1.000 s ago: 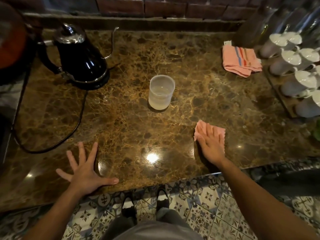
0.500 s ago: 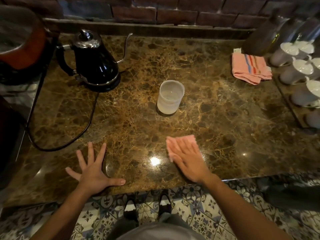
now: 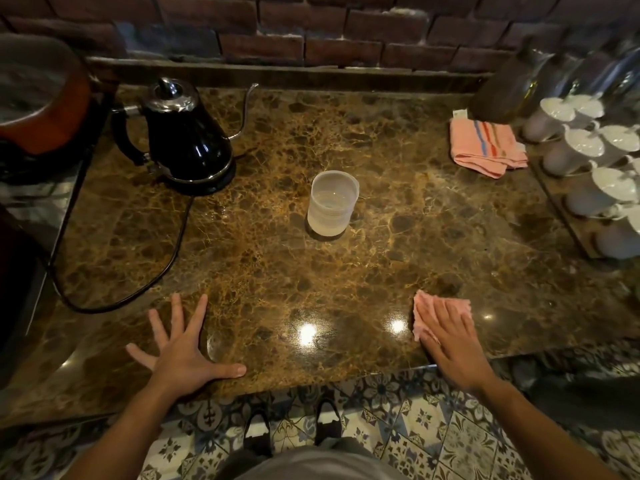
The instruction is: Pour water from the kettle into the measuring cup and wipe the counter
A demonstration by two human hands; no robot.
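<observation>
A translucent measuring cup [image 3: 333,202] with some water in it stands upright in the middle of the brown marble counter [image 3: 433,237]. The black gooseneck kettle [image 3: 183,140] sits on its base at the back left, spout pointing right. My right hand [image 3: 450,337] lies flat on a small pink cloth [image 3: 433,308], pressing it onto the counter near the front edge at the right. Resting flat near the front edge at the left is my left hand [image 3: 180,348], fingers spread and holding nothing.
The kettle's black cord [image 3: 166,271] loops across the counter's left side. A folded pink striped towel [image 3: 485,147] lies at the back right beside a rack of white cups [image 3: 588,168]. An orange pot [image 3: 38,98] stands at far left. A brick wall [image 3: 311,29] backs the counter.
My right hand slid the pink cloth left toward the middle, then back to the right along the front edge. My left hand stayed planted. The view shifted slightly.
</observation>
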